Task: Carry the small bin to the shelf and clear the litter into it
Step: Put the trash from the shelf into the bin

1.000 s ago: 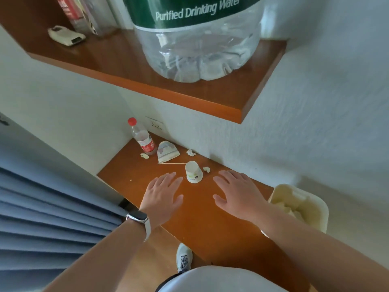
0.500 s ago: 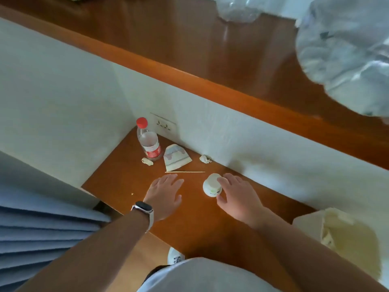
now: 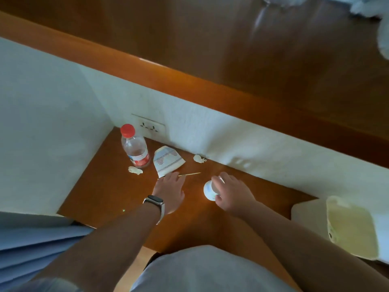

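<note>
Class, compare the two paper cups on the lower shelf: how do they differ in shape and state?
The flattened paper cup is crushed flat; the small paper cup keeps its round form. The flattened one lies free beside the water bottle; the small one is gripped by the right hand. Both are white with bluish print.

Sitting at the right end of the wooden shelf [image 3: 109, 192], beyond its edge: a small cream bin [image 3: 349, 226], open-topped, its inside blurred. Lying scattered toward the shelf's back corner: a flattened paper cup [image 3: 167, 161], two crumpled paper scraps [image 3: 135, 170] [image 3: 199, 158] and a thin stick [image 3: 190, 174]. Resting on its side nearer the front, partly covered by fingers: a small white paper cup [image 3: 208, 190].
</note>
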`<state>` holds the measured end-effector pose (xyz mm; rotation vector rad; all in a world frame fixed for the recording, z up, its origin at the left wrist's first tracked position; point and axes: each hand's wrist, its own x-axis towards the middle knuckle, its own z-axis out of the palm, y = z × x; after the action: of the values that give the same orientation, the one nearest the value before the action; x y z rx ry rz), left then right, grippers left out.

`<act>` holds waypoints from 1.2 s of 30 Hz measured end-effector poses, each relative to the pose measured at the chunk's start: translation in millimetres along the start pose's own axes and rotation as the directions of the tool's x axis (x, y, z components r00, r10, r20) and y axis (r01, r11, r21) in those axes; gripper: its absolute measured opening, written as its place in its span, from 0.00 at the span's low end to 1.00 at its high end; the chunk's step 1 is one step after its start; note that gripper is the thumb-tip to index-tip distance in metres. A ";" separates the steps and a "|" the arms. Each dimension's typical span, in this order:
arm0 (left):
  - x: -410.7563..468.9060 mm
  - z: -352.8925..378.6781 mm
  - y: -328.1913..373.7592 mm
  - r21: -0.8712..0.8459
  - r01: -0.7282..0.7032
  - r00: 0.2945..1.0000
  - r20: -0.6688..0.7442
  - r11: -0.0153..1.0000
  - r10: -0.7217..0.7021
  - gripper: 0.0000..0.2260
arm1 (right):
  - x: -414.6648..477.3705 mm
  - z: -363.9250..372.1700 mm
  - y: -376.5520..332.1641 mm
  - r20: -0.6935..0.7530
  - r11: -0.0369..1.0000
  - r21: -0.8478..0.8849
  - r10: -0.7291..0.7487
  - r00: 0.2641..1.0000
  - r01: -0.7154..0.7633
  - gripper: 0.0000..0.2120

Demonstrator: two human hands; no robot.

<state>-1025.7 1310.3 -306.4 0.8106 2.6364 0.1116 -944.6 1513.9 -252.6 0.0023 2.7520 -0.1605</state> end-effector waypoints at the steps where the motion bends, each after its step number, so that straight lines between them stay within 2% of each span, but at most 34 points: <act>1: 2.7 1.3 -1.5 0.003 -0.006 1.000 -0.010 1.000 0.006 0.22 | -0.4 0.9 1.2 -0.002 1.000 0.015 0.013 1.000 -0.013 0.25; 7: 7.0 7.9 -4.3 -0.002 -0.031 0.995 -0.090 1.000 0.030 0.13 | -11.9 9.4 1.8 -0.018 0.994 0.091 0.063 0.998 -0.061 0.27; 12: 0.1 11.9 0.1 0.065 0.060 0.996 -0.076 0.996 -0.055 0.06 | -30.8 18.3 2.1 -0.021 0.989 0.126 0.079 0.997 -0.076 0.25; 16: -8.7 15.7 4.8 0.087 0.093 0.994 -0.067 0.992 -0.088 0.06 | -48.1 24.2 4.6 -0.044 0.983 0.160 0.104 0.994 -0.096 0.25; 22: -13.1 11.1 9.7 0.111 0.041 0.999 -0.029 0.993 -0.038 0.08 | -78.2 31.5 11.4 -0.103 0.970 0.210 0.145 0.984 -0.121 0.25; 27: -19.7 7.8 30.4 0.000 0.024 0.995 -0.093 1.000 -0.024 0.07 | -100.2 29.5 26.6 -0.153 0.952 0.273 0.186 0.971 -0.139 0.25; 31: -25.0 0.8 67.3 -0.160 -0.095 0.982 -0.174 0.982 0.067 0.06 | -121.0 17.5 43.6 -0.228 0.937 0.316 0.228 0.947 -0.149 0.26; 36: -24.2 -21.3 134.8 -0.196 -0.252 0.949 -0.243 0.948 0.202 0.07 | -154.1 -7.8 76.5 -0.345 0.913 0.361 0.319 0.883 -0.189 0.25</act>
<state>-944.5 1409.6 -253.9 1.0742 2.6525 0.5840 -802.9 1593.8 -196.2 0.5469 3.0533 -0.5881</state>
